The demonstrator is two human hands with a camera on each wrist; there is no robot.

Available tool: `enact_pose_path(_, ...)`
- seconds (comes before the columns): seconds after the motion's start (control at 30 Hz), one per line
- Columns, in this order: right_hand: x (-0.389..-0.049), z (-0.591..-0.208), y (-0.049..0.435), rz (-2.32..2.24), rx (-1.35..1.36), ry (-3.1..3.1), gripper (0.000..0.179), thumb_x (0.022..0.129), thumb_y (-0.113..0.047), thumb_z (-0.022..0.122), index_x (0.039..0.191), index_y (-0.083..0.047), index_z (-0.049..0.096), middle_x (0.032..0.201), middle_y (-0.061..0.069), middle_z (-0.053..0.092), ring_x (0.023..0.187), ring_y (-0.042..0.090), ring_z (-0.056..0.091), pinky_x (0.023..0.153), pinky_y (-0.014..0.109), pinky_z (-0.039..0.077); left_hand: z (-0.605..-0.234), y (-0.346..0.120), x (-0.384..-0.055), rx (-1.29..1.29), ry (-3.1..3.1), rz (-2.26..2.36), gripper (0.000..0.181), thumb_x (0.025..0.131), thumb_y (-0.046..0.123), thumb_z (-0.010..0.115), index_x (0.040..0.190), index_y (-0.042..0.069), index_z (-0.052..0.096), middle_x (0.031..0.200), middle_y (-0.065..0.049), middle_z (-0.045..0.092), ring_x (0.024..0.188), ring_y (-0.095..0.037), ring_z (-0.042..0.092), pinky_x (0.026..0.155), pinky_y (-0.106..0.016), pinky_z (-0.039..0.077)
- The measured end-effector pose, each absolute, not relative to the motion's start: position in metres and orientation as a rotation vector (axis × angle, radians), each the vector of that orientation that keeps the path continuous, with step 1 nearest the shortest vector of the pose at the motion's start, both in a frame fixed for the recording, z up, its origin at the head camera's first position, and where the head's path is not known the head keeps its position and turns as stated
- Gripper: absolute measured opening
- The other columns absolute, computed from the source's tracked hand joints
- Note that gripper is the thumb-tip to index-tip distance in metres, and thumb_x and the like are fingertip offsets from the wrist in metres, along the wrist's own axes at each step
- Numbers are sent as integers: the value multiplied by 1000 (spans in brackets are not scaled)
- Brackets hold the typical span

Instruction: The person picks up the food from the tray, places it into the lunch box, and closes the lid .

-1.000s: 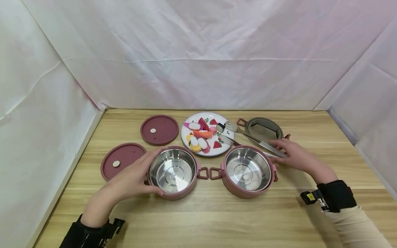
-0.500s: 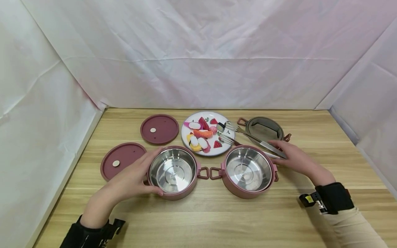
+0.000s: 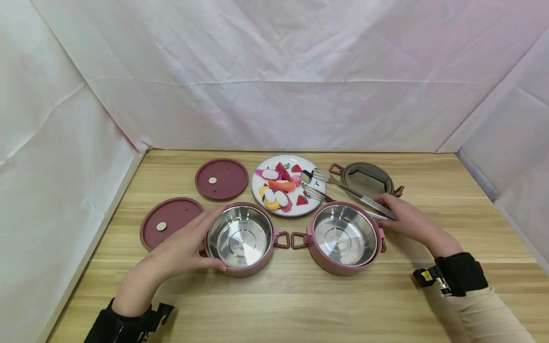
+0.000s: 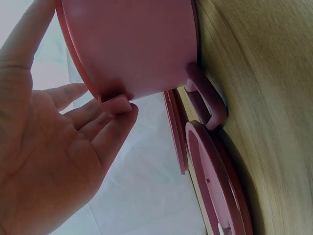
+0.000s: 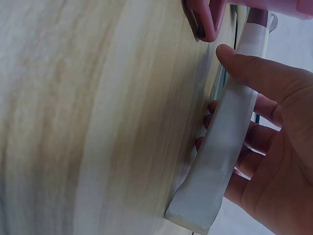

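Note:
My left hand (image 3: 184, 247) holds the left pink pot (image 3: 250, 270) at its left side, thumb on the near wall and fingertips at the far rim. In the left wrist view, fingers (image 4: 117, 132) touch a small tab under that pot's rim. The right hand (image 3: 409, 221) grips the handle ends of two forks behind the right pink pot (image 3: 336, 267). In the right wrist view, the thumb lies along a fork's white handle (image 5: 220, 132), with fingertips curled behind it. A second fork (image 3: 343, 186) has a grey handle end. Both pots are steel-lined, with nothing inside.
Two maroon lids (image 3: 221, 178) lie at the left. A plate (image 3: 257, 197) of toy sushi and fruit pieces stands behind the pots, with fork tines over its right edge. A dark transparent lid with brown handles (image 3: 362, 174) lies at the back right. White cloth (image 3: 274, 114) encloses the table.
My right hand has shifted very slightly left with the fork handle ends. The left hand and both pots stay where they were.

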State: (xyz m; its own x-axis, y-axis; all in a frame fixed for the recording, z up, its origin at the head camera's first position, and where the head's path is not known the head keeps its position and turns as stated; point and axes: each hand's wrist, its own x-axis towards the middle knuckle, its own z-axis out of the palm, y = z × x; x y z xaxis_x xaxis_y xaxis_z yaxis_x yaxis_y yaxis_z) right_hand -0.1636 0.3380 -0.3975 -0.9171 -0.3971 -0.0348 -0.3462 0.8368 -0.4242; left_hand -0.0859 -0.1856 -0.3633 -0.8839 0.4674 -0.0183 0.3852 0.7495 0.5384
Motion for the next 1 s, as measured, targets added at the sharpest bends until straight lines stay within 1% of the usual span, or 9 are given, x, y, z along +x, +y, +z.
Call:
enact_pose_path(0.1,-164,-398,338,-636,-575,2888,47,88,-22,77,125,-2,55,115,14,66,102,25,61,83,38,48,-363,-185,-85,686,2796,808,120,67,60,84,161,24,18,162,-9,32,141,-36,44,106,-58,47)
enact_pose_path(0.2,-165,-398,337,-625,-569,2888,46,88,-24,77,123,-2,55,113,13,66,100,23,60,82,36,48,-362,-185,-85,689,2799,803,120,67,59,84,161,24,18,162,-9,31,141,-36,44,106,-58,47)
enact_pose_path(0.27,-165,-398,337,-618,-570,2890,45,89,-24,76,122,-2,55,112,13,66,98,23,60,81,36,47,-363,-185,-85,700,2804,806,119,67,61,83,161,23,19,161,-10,32,140,-36,45,105,-58,48)
enact_pose_path(0.47,-167,-399,335,-585,-580,2895,43,89,-21,76,121,-1,54,109,13,66,95,22,60,79,38,48,-364,-186,-85,700,2806,806,120,67,60,84,161,23,19,161,-8,33,140,-35,45,105,-57,48)
enact_pose_path(0.63,-170,-402,335,-574,-589,2893,42,89,-19,75,120,0,55,107,12,66,92,21,59,76,35,47,-365,-186,-85,700,2802,813,120,67,60,84,161,23,19,161,-8,33,141,-35,45,106,-57,47)
enact_pose_path(0.8,-171,-403,335,-559,-573,2886,42,90,-22,74,121,-1,55,108,12,66,91,20,58,76,34,46,-365,-186,-86,706,2801,814,121,66,61,84,161,23,19,162,-9,32,141,-35,44,107,-58,46)
enact_pose_path(1.0,-170,-400,334,-573,-554,2897,41,93,-25,71,121,0,55,109,14,65,92,23,59,76,37,47,-365,-186,-85,708,2793,830,121,66,61,84,161,22,19,163,-9,29,142,-36,42,107,-58,46)
